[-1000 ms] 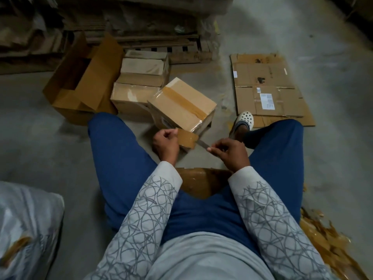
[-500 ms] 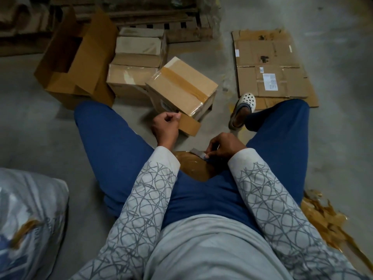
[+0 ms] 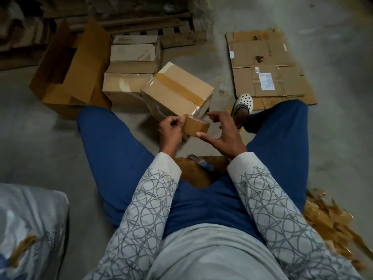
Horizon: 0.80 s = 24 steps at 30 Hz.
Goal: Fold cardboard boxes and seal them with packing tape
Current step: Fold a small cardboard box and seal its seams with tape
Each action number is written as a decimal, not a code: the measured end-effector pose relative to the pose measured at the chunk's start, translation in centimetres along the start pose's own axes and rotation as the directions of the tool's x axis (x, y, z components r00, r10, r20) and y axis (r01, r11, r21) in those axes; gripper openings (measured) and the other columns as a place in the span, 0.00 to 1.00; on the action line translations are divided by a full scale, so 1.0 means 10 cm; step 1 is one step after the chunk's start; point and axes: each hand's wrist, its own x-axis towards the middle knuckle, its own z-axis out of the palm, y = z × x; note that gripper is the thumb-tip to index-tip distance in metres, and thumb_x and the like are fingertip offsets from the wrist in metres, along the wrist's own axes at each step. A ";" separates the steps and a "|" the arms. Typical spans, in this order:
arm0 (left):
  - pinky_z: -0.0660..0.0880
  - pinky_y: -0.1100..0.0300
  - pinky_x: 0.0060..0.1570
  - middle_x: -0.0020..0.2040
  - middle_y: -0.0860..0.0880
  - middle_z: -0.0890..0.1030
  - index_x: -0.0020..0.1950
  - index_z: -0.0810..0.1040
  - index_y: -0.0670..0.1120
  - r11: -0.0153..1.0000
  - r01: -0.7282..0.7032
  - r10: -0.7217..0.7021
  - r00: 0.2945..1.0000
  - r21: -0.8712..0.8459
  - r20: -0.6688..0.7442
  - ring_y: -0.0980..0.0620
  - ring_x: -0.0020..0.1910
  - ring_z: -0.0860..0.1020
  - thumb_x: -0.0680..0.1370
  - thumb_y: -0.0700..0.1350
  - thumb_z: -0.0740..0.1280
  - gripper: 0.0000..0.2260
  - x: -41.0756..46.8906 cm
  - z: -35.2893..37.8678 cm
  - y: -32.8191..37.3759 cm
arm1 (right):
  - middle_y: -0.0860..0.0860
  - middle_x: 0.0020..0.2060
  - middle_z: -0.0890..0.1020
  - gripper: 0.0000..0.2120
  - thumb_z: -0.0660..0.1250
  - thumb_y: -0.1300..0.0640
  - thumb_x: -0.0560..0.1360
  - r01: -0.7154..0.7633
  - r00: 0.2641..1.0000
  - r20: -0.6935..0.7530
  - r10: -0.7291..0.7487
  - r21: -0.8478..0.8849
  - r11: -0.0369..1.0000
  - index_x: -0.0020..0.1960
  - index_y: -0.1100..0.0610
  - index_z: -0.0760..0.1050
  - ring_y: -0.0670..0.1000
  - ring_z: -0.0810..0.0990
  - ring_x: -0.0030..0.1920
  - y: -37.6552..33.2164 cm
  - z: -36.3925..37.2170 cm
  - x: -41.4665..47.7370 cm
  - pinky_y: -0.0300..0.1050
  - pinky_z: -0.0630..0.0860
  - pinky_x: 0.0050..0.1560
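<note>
Your L hand [image 3: 171, 129] pinches the left end of the tape [image 3: 196, 126]: thumb & forefinger closed on it, other fingers curled in. The tape is a wide brown band stretched btwn your hands, just in front of the near corner of the box [image 3: 178, 87]. Can't tell if it's stuck to that corner or only passing in front of it. Your R hand [image 3: 227, 136] is spread wide, gripping nothing. Its thumb tip touches the tape's lower right edge, and the other fingers arch loose above the right end, apart from it.

The box sits tilted on the floor [image 3: 40, 148] btwn your knees, w/ a brown strip along its top seam & clear film shining at the edges. A small blue-white label on its near side is mostly hidden, not readable.

The cutter [image 3: 202, 163] w/ blue handle lies below your wrists on a brown patch btwn your thighs, touching neither hand.

Flat cardboard [image 3: 268, 57] lies right of the box, beyond your shoe [image 3: 244, 100]. Its white label [image 3: 266, 81] has print too small to read, w/ dark smudged marks higher up. The sack [image 3: 30, 229] at lower left shows some lettering, too blurred to read. Behind the box are stacked boxes [image 3: 131, 63], an open carton [image 3: 66, 67] & a pallet [image 3: 153, 29]. Tape scraps [image 3: 331, 223] lie by your right hip
</note>
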 end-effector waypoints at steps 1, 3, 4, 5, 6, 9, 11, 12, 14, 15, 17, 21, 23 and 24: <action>0.78 0.59 0.47 0.53 0.48 0.81 0.55 0.80 0.47 1.000 0.014 -0.013 0.999 -0.004 0.030 0.50 0.53 0.80 0.83 0.47 0.66 0.06 0.01 0.01 -0.01 | 0.50 0.60 0.75 0.29 0.76 0.40 0.72 0.023 1.000 0.003 -0.023 -0.015 1.000 0.67 0.52 0.73 0.48 0.74 0.61 0.01 0.00 0.02 0.41 0.73 0.59; 0.76 0.64 0.42 0.53 0.49 0.81 0.57 0.80 0.45 0.999 0.036 -0.035 0.995 -0.011 0.094 0.53 0.52 0.79 0.84 0.47 0.65 0.08 0.00 0.04 -0.02 | 0.51 0.56 0.80 0.25 0.74 0.40 0.74 0.053 0.998 0.025 -0.051 -0.060 0.997 0.65 0.52 0.77 0.50 0.76 0.56 0.01 0.02 0.04 0.47 0.75 0.57; 0.75 0.65 0.41 0.53 0.50 0.80 0.59 0.79 0.44 0.999 0.040 -0.038 0.992 -0.012 0.122 0.54 0.51 0.79 0.84 0.47 0.64 0.09 0.00 0.06 -0.02 | 0.51 0.50 0.82 0.22 0.73 0.41 0.75 0.051 0.998 0.052 -0.047 -0.072 0.996 0.62 0.54 0.80 0.51 0.78 0.50 0.00 0.02 0.05 0.50 0.77 0.51; 0.75 0.66 0.41 0.53 0.51 0.80 0.60 0.79 0.43 0.999 0.042 -0.040 0.989 -0.008 0.142 0.55 0.51 0.79 0.84 0.46 0.63 0.09 0.01 0.08 -0.02 | 0.51 0.44 0.82 0.20 0.72 0.42 0.76 0.037 0.996 0.086 -0.031 -0.064 0.997 0.59 0.56 0.82 0.51 0.79 0.44 -0.01 0.02 0.05 0.50 0.76 0.44; 0.76 0.66 0.41 0.52 0.52 0.80 0.60 0.78 0.43 0.999 0.042 -0.041 0.987 -0.001 0.152 0.55 0.51 0.79 0.84 0.46 0.63 0.09 0.01 0.09 -0.02 | 0.51 0.40 0.82 0.19 0.72 0.43 0.77 0.022 0.994 0.105 -0.017 -0.052 0.998 0.57 0.57 0.83 0.52 0.79 0.39 -0.01 0.03 0.05 0.49 0.75 0.40; 0.75 0.72 0.35 0.51 0.52 0.79 0.59 0.78 0.42 1.000 0.027 -0.028 0.986 0.010 0.162 0.58 0.49 0.78 0.85 0.45 0.62 0.09 0.02 0.09 0.02 | 0.54 0.39 0.83 0.19 0.71 0.44 0.77 0.028 0.995 0.093 -0.022 -0.065 0.997 0.57 0.58 0.83 0.53 0.79 0.37 -0.04 0.04 0.06 0.46 0.73 0.38; 0.75 0.71 0.35 0.50 0.51 0.79 0.58 0.78 0.43 1.000 0.014 -0.017 0.987 0.021 0.160 0.57 0.47 0.78 0.85 0.45 0.62 0.08 0.04 0.09 0.03 | 0.54 0.38 0.82 0.18 0.71 0.44 0.78 0.026 0.997 0.073 -0.019 -0.091 0.995 0.55 0.58 0.83 0.53 0.78 0.37 -0.03 0.03 0.09 0.35 0.68 0.35; 0.74 0.70 0.35 0.49 0.50 0.79 0.57 0.78 0.43 1.000 0.001 -0.006 0.986 0.028 0.169 0.58 0.44 0.78 0.85 0.45 0.62 0.08 0.05 0.10 0.03 | 0.52 0.36 0.80 0.17 0.71 0.44 0.78 0.018 0.998 0.059 -0.012 -0.096 0.995 0.53 0.58 0.83 0.52 0.76 0.35 -0.02 0.04 0.11 0.30 0.64 0.33; 0.74 0.68 0.35 0.45 0.49 0.79 0.54 0.78 0.44 0.999 -0.021 0.016 0.980 0.024 0.197 0.60 0.36 0.75 0.85 0.45 0.62 0.07 0.06 0.10 0.03 | 0.50 0.34 0.76 0.17 0.71 0.44 0.78 -0.004 0.999 0.036 0.008 -0.101 0.995 0.49 0.59 0.81 0.49 0.73 0.33 0.01 0.05 0.14 0.30 0.62 0.31; 0.74 0.67 0.36 0.43 0.50 0.79 0.52 0.78 0.45 0.999 -0.029 0.024 0.978 0.021 0.208 0.61 0.33 0.74 0.85 0.45 0.62 0.07 0.06 0.10 0.03 | 0.49 0.33 0.75 0.17 0.71 0.44 0.78 -0.016 0.999 0.030 0.019 -0.101 0.995 0.49 0.59 0.81 0.48 0.71 0.32 0.03 0.05 0.15 0.32 0.62 0.32; 0.76 0.64 0.40 0.45 0.50 0.80 0.51 0.79 0.47 0.999 -0.037 0.031 0.975 0.022 0.218 0.59 0.37 0.76 0.84 0.44 0.63 0.06 0.07 0.08 0.03 | 0.47 0.32 0.74 0.15 0.71 0.43 0.78 -0.026 0.999 0.030 0.029 -0.090 0.996 0.47 0.56 0.81 0.46 0.70 0.30 0.07 0.05 0.17 0.37 0.63 0.31; 0.76 0.60 0.52 0.54 0.47 0.81 0.52 0.79 0.48 0.998 -0.061 0.056 0.974 0.016 0.220 0.53 0.54 0.79 0.83 0.43 0.66 0.03 0.10 0.04 0.01 | 0.43 0.29 0.73 0.12 0.72 0.42 0.77 -0.006 0.999 0.040 0.009 -0.076 0.997 0.43 0.46 0.73 0.40 0.70 0.29 0.09 0.02 0.16 0.34 0.62 0.30; 0.77 0.58 0.55 0.58 0.46 0.81 0.53 0.79 0.49 0.998 -0.052 0.059 0.967 -0.038 0.249 0.51 0.58 0.79 0.81 0.39 0.68 0.05 0.10 0.02 0.01 | 0.40 0.28 0.72 0.11 0.72 0.43 0.77 0.001 0.999 0.038 0.002 -0.063 0.998 0.43 0.46 0.74 0.39 0.70 0.28 0.08 0.01 0.16 0.31 0.62 0.29; 0.79 0.57 0.55 0.57 0.46 0.82 0.53 0.78 0.49 0.997 -0.045 0.062 0.963 -0.070 0.263 0.51 0.59 0.80 0.79 0.38 0.70 0.07 0.09 0.02 0.01 | 0.40 0.28 0.72 0.10 0.72 0.42 0.77 0.002 0.999 0.038 0.000 -0.062 0.998 0.44 0.47 0.76 0.39 0.71 0.28 0.08 0.01 0.16 0.31 0.62 0.29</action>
